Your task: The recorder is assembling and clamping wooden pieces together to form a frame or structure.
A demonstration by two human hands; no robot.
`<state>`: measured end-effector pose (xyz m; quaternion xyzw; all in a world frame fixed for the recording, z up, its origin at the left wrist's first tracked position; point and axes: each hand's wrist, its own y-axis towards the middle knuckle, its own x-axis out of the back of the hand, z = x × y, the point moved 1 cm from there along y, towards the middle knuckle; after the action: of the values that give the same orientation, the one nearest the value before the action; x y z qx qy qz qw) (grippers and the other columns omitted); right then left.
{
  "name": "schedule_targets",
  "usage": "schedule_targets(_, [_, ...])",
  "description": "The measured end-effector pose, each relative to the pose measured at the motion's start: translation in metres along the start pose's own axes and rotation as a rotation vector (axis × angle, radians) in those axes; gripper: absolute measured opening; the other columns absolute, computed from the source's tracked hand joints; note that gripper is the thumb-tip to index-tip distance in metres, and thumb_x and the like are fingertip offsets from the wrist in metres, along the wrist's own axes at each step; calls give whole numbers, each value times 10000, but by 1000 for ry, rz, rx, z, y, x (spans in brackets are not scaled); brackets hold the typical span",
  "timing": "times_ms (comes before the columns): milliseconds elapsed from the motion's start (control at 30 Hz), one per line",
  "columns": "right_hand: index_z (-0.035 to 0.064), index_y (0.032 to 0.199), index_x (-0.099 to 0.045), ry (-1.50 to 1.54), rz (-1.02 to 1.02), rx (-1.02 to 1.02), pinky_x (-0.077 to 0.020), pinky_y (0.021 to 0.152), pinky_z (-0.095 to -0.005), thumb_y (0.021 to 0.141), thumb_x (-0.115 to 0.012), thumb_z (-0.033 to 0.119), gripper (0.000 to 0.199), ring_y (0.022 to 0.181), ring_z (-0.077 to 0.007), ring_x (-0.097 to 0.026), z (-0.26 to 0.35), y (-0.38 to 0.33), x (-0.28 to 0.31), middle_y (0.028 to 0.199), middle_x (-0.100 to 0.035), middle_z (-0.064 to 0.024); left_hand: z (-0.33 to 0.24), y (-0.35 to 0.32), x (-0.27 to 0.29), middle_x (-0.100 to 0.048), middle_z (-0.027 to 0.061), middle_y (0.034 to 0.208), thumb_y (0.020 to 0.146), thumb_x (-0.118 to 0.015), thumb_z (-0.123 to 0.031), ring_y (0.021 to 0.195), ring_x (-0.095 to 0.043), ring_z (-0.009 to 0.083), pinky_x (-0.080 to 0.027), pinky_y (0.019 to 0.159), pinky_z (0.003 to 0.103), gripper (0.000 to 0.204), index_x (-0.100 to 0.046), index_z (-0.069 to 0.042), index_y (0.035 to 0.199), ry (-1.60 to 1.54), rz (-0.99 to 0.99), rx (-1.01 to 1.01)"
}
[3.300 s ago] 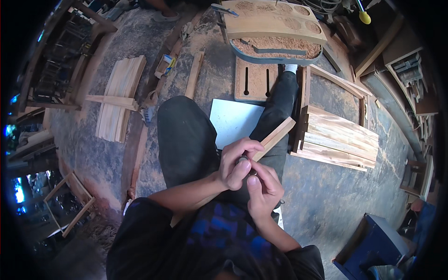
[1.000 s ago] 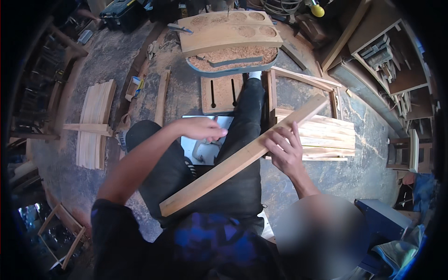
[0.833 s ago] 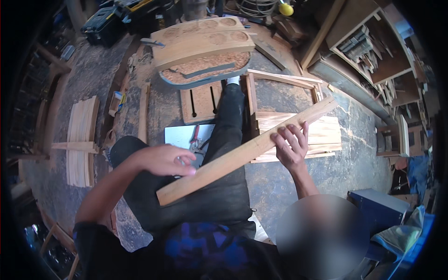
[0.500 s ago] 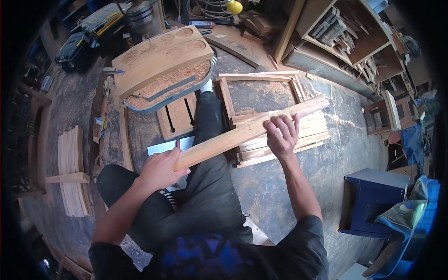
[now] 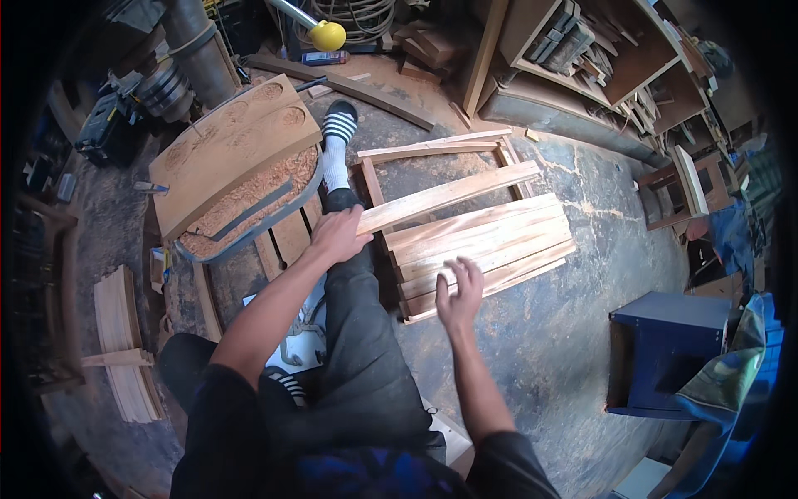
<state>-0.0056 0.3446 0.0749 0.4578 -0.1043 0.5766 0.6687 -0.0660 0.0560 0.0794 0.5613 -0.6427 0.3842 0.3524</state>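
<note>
"Holding what, that left hand (image 5: 337, 236)?"

"One end of a pale wooden strip (image 5: 453, 196), fingers wrapped over it. The strip slants off to the right, its far end over a wooden frame (image 5: 372, 183). Whether it rests on that, I can't tell."

"And the right hand (image 5: 461, 295)?"

"Grasping nothing. Its fingers are loosely curled, well apart from the strip, over the near side of a stack of boards (image 5: 499, 234). I can't tell if it touches them."

"Farther out?"

"A dark trouser leg (image 5: 362, 320) stretches beneath the left hand, ending in a striped sandal (image 5: 340, 123). Left of that, a thick board with round hollows (image 5: 237, 133) sits above wood shavings (image 5: 264, 190). A bundle of slats (image 5: 116, 312) lies at far left, a blue box (image 5: 673, 333) at far right."
</note>
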Motion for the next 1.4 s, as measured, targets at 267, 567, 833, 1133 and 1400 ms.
schedule_targets(267, [63,937,-716,22,59,-380,-490,885,-416,800,-699,32,142,994,-340,-630,5,-151,63,1029,-686,-144,-33,113,-67,-701,218,1093,868,-717,-385,1083,-665,389,-514,935,490,533,-554,1,1196,47,153,3])
schedule_targets(567, [47,932,-717,-4,91,-594,-514,813,-361,823,-684,28,116,928,-269,-649,-2,-187,83,986,-703,-130,-35,122,-100,-719,213,1072,847,-744,-390,1066,-675,385,-518,931,485,522,-590,-7,1167,-3,112,-41])
schedule_targets(833, [49,960,-740,157,2,-767,-537,815,-356,865,-689,78,112,932,-256,-666,-10,-183,65,968,-711,-127,-26,139,-117,-647,207,1273,1017,-369,-583,1231,-585,371,-440,1052,502,635,-591,-48,1277,-146,272,48])
schedule_targets(1133, [0,1031,-718,381,73,-800,-564,794,-308,926,-671,53,127,918,-172,-671,17,-165,23,1029,-697,-102,9,132,-144,-401,72,1597,1037,-217,-556,1479,-354,285,-186,1243,488,637,-375,-240,1566,-277,367,104])
schedule_targets(1400, [-4,1014,-730,462,148,-771,-554,809,-321,924,-669,72,133,892,-187,-684,1,-159,11,980,-727,-118,54,-12,-18,-497,142,1503,983,-496,-385,1409,-436,315,-345,1162,471,570,-478,-103,1478,124,542,-282])
